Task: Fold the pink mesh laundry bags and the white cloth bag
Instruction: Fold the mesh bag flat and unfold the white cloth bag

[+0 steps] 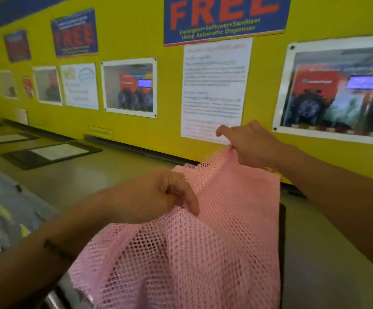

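A pink mesh laundry bag (203, 248) hangs in front of me, lifted above the grey counter (105, 175). My left hand (158, 195) pinches its near upper edge at the centre of the view. My right hand (248, 143) grips the far upper corner, higher and closer to the wall, with the index finger stretched out to the left. The mesh drapes down from both hands in loose folds and runs out of the frame's bottom edge. No white cloth bag is in view.
A yellow wall (136, 130) with posters and notices stands right behind the counter. Black-framed sheets (51, 152) lie flat on the counter at left. A dark edge (282, 241) shows beside the mesh. Metal machine parts (0, 219) sit at lower left.
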Demonstrator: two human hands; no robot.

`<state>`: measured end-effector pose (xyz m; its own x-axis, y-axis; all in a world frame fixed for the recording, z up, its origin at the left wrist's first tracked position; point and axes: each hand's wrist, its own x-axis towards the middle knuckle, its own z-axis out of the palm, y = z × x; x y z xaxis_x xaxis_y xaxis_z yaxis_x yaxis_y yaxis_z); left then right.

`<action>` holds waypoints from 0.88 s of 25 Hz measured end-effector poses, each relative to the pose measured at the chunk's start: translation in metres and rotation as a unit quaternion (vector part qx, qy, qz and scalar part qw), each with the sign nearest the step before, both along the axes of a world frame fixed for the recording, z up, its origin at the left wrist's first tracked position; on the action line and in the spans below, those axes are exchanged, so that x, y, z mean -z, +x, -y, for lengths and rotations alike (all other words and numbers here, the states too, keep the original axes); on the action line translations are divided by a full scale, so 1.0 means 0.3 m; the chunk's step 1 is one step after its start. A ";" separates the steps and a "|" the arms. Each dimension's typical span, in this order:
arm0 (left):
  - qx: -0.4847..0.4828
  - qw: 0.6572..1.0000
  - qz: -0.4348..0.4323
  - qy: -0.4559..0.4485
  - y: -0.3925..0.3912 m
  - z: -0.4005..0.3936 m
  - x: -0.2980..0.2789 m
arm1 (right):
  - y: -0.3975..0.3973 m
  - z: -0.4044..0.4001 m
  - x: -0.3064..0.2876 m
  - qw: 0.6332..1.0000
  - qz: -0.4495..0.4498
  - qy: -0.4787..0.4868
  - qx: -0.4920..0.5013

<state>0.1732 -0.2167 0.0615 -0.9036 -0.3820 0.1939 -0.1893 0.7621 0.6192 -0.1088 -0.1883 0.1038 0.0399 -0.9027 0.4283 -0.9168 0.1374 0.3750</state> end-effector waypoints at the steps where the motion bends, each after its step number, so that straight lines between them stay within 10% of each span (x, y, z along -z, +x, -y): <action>1: -0.013 1.000 0.003 0.003 0.037 0.072 -0.008 | 0.031 0.072 -0.004 1.000 -0.005 0.006 0.006; 10: -0.157 0.960 0.180 -0.149 0.157 0.440 0.050 | 0.174 0.457 0.173 0.996 -0.040 -0.038 0.070; 16: -0.063 0.979 0.066 -0.184 0.060 0.353 0.186 | 0.203 0.316 0.183 0.958 0.226 0.130 0.117; 22: -0.030 0.963 0.155 -0.218 -0.039 0.424 0.302 | 0.119 0.240 0.316 0.938 0.243 0.206 0.138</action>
<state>0.1616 -0.3438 -0.0292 -0.9230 -0.3782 0.0713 -0.3651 0.9190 0.1489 -0.0731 -0.2602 0.0089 -0.3298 -0.9426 -0.0525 -0.9438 0.3305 -0.0050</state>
